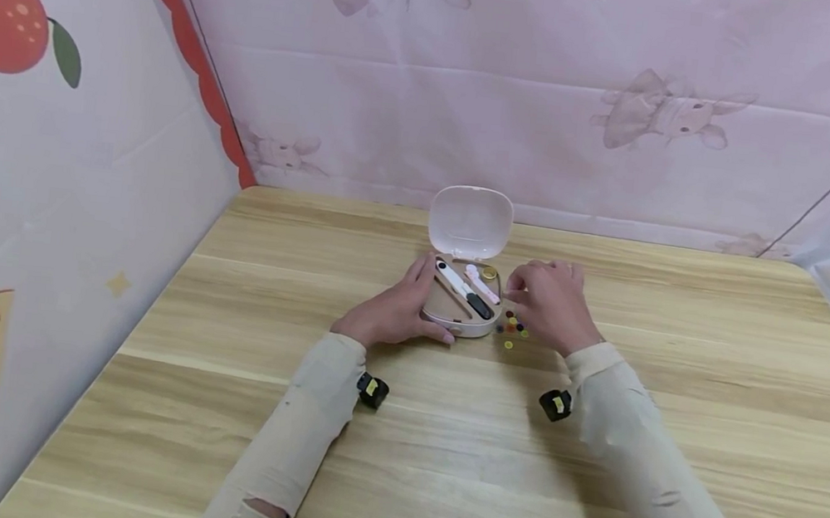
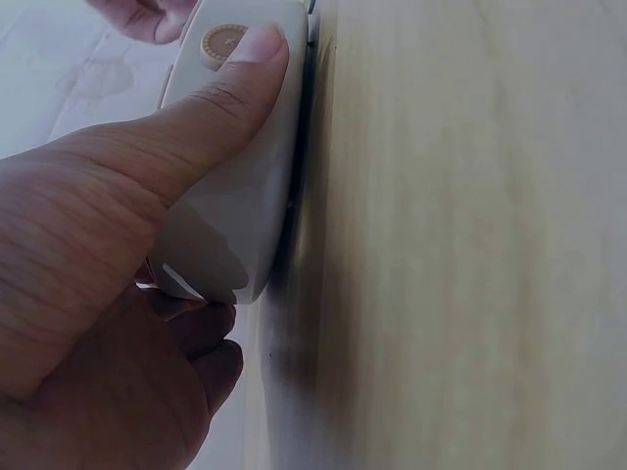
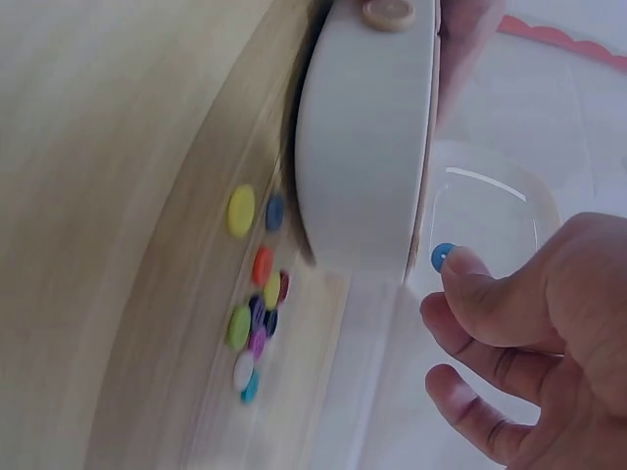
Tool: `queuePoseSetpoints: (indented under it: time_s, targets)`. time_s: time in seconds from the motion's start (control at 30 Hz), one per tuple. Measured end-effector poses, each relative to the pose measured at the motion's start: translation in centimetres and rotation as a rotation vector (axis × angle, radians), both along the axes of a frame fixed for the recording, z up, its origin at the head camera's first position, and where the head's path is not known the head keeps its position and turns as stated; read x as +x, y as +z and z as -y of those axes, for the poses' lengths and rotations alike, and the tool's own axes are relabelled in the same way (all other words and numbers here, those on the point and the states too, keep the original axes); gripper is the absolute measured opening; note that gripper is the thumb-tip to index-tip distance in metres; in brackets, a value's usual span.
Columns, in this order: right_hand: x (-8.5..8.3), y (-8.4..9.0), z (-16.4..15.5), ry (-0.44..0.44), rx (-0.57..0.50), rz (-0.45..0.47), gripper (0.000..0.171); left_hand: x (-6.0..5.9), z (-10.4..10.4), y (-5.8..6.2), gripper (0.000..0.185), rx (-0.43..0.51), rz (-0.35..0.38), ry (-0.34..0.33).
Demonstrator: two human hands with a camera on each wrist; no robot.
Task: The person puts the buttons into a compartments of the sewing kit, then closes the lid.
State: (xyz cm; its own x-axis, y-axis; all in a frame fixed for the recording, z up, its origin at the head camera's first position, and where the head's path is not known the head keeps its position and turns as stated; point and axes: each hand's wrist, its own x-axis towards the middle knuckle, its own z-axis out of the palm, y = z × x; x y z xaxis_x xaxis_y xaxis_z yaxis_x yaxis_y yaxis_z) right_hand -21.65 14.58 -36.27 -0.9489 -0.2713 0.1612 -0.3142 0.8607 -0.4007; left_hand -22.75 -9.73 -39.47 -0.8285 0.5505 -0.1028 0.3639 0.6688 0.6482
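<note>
A small white box stands on the table with its lid raised at the back. My left hand grips the box's left side; in the left wrist view the thumb lies along its front, by a round brown clasp. Just off the box's right edge is my right hand, pinching a small blue button between thumb and forefinger. Inside the box lie a long white tool with a dark end, a pink piece and a gold disc.
Several loose buttons in different colours are scattered on the wooden table, right of the box's front corner. A yellow button lies a little apart from the others. Behind the table hangs a pink printed curtain.
</note>
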Motion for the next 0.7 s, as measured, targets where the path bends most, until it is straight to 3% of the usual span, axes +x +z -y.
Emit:
queuePoseSetpoints:
  time_s: [0.7]
  targets:
    - [0.4,0.0,3.2,0.126,0.017,-0.057,0.015,0.1,0.0,0.0,0.125,0.021,-0.044,-0.019]
